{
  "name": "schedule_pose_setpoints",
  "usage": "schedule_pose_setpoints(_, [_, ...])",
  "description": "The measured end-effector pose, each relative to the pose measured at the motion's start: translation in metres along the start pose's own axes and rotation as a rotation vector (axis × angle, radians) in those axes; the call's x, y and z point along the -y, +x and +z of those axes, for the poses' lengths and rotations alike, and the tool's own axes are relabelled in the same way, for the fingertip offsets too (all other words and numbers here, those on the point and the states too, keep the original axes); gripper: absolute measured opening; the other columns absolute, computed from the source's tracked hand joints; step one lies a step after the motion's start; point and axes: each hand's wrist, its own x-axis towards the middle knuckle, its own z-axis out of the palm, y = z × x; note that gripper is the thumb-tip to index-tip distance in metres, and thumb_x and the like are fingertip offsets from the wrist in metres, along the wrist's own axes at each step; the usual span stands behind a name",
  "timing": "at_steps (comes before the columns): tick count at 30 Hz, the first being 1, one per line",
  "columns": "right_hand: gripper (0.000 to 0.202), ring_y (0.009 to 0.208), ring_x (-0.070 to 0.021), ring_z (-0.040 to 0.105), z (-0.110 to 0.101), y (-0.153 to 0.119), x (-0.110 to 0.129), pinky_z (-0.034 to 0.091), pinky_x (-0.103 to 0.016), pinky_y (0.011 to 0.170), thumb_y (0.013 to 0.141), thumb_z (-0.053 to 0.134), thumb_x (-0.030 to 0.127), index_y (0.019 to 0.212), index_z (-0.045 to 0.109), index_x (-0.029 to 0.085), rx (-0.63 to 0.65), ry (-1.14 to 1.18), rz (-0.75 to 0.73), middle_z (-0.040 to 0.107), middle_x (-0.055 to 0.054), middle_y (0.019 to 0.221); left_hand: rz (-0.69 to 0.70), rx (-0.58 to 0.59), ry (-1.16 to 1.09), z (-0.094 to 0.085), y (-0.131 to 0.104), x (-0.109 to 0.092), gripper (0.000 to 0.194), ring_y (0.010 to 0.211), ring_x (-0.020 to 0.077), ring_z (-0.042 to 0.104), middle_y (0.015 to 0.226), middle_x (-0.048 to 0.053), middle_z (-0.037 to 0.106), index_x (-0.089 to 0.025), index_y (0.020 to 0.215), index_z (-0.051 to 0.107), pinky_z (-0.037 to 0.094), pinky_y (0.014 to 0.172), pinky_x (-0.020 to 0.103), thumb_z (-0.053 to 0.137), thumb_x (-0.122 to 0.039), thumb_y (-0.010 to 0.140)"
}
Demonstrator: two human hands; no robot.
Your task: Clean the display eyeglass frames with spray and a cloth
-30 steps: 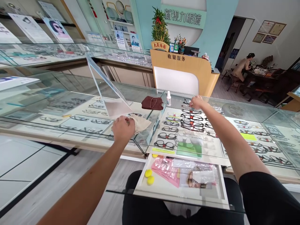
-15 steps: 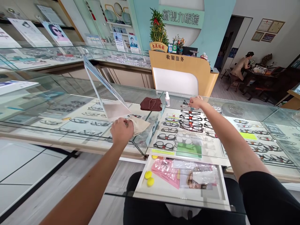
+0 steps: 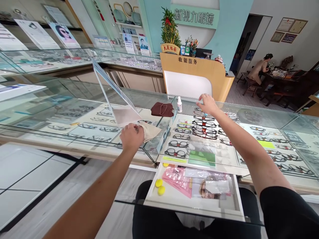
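On the glass counter top, my left hand has its fingers curled round a beige cloth. My right hand is raised over the far part of the counter, fingers apart and holding nothing. Beneath it lies a dark-framed pair of glasses, partly covered by the hand. Nearer me, several eyeglasses with red tags sit in a column. A small white spray bottle stands upright left of my right hand, beside a maroon pouch.
A folded display card stands by my left hand. In front of me an open drawer contains plastic packets and yellow round cases. The counter glass edge crosses above my lap. Another person sits far right.
My right hand has risen and opened, away from the dark-framed glasses it was at. My left hand keeps its place on the cloth. The view has shifted slightly.
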Motion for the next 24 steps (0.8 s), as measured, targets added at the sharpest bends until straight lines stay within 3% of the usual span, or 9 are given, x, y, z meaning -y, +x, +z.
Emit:
schedule_pose_setpoints(3, [0.018, 0.126, -0.0323, 0.06, -0.019, -0.047, 0.044, 0.047, -0.048, 0.115, 0.104, 0.05, 0.028, 0.113, 0.064, 0.021, -0.219, 0.248, -0.284, 0.069, -0.016, 0.131, -0.011, -0.008, 0.018, -0.002, -0.002, -0.003, 0.017, 0.135, 0.0496, 0.062, 0.128, 0.029, 0.07, -0.016, 0.104, 0.066, 0.049, 0.114, 0.067, 0.053, -0.024, 0.097])
schedule_pose_setpoints(5, [0.013, 0.119, -0.0293, 0.063, -0.025, -0.096, 0.079, 0.05, -0.047, 0.111, 0.103, 0.049, 0.024, 0.104, 0.062, 0.025, -0.221, 0.417, -0.479, 0.071, -0.011, 0.12, -0.02, 0.002, 0.027, -0.002, -0.002, -0.004, 0.021, 0.136, 0.0481, 0.061, 0.13, 0.029, 0.07, -0.014, 0.11, 0.068, 0.048, 0.117, 0.065, 0.052, -0.022, 0.098])
schedule_pose_setpoints(8, [0.016, 0.107, -0.0246, 0.066, -0.01, -0.177, 0.121, 0.054, -0.04, 0.102, 0.106, 0.049, 0.025, 0.097, 0.062, 0.026, 0.011, 0.604, -0.732, 0.074, -0.009, 0.11, -0.01, 0.009, 0.036, 0.0, 0.0, -0.003, 0.026, 0.137, 0.0464, 0.06, 0.131, 0.028, 0.07, -0.013, 0.116, 0.068, 0.046, 0.119, 0.063, 0.05, -0.021, 0.099])
schedule_pose_setpoints(10, [0.016, 0.101, -0.0228, 0.067, 0.022, -0.216, 0.136, 0.056, -0.037, 0.096, 0.106, 0.05, 0.024, 0.099, 0.064, 0.025, 0.224, 0.663, -0.834, 0.076, -0.009, 0.107, 0.022, -0.003, 0.055, 0.002, 0.001, -0.001, 0.03, 0.135, 0.0467, 0.061, 0.13, 0.029, 0.07, -0.01, 0.119, 0.068, 0.045, 0.119, 0.062, 0.047, -0.02, 0.1])
schedule_pose_setpoints(12, [0.016, 0.101, -0.0223, 0.068, 0.066, -0.235, 0.14, 0.056, -0.036, 0.096, 0.105, 0.052, 0.021, 0.099, 0.067, 0.023, 0.37, 0.623, -0.8, 0.078, -0.009, 0.107, 0.053, -0.005, 0.09, 0.004, 0.002, -0.001, 0.034, 0.132, 0.0472, 0.062, 0.129, 0.03, 0.07, -0.007, 0.121, 0.068, 0.046, 0.117, 0.062, 0.044, -0.019, 0.099])
schedule_pose_setpoints(15, [0.006, 0.112, -0.0224, 0.07, 0.132, -0.223, 0.129, 0.056, -0.036, 0.104, 0.096, 0.069, 0.019, 0.094, 0.074, 0.022, 0.475, 0.408, -0.506, 0.08, -0.007, 0.112, 0.078, 0.007, 0.133, 0.005, 0.002, -0.004, 0.037, 0.129, 0.0471, 0.063, 0.129, 0.03, 0.07, -0.006, 0.123, 0.068, 0.048, 0.114, 0.06, 0.043, -0.018, 0.099])
schedule_pose_setpoints(17, [0.014, 0.133, -0.0273, 0.064, 0.161, -0.198, 0.115, 0.05, -0.045, 0.118, 0.098, 0.064, 0.015, 0.101, 0.077, 0.019, 0.413, 0.32, -0.343, 0.076, -0.013, 0.132, 0.082, 0.025, 0.153, 0.004, 0.003, -0.005, 0.038, 0.127, 0.0467, 0.063, 0.128, 0.029, 0.071, -0.006, 0.124, 0.069, 0.049, 0.111, 0.06, 0.042, -0.019, 0.1])
schedule_pose_setpoints(21, [0.027, 0.161, -0.036, 0.039, 0.184, -0.147, 0.088, 0.037, -0.054, 0.13, 0.102, 0.067, 0.032, 0.123, 0.079, 0.021, 0.346, 0.192, -0.199, 0.059, -0.015, 0.163, 0.16, 0.117, 0.23, -0.004, 0.006, -0.001, 0.037, 0.126, 0.0464, 0.063, 0.127, 0.027, 0.073, -0.009, 0.123, 0.07, 0.051, 0.106, 0.058, 0.043, -0.022, 0.102])
schedule_pose_setpoints(24, [0.034, 0.162, -0.0402, 0.038, 0.19, -0.126, 0.078, 0.035, -0.056, 0.129, 0.096, 0.074, 0.044, 0.123, 0.081, 0.024, 0.376, 0.108, -0.175, 0.061, -0.012, 0.163, 0.208, 0.134, 0.248, -0.008, 0.012, 0.009, 0.037, 0.126, 0.0448, 0.062, 0.126, 0.025, 0.074, -0.011, 0.124, 0.07, 0.051, 0.105, 0.055, 0.042, -0.022, 0.102])
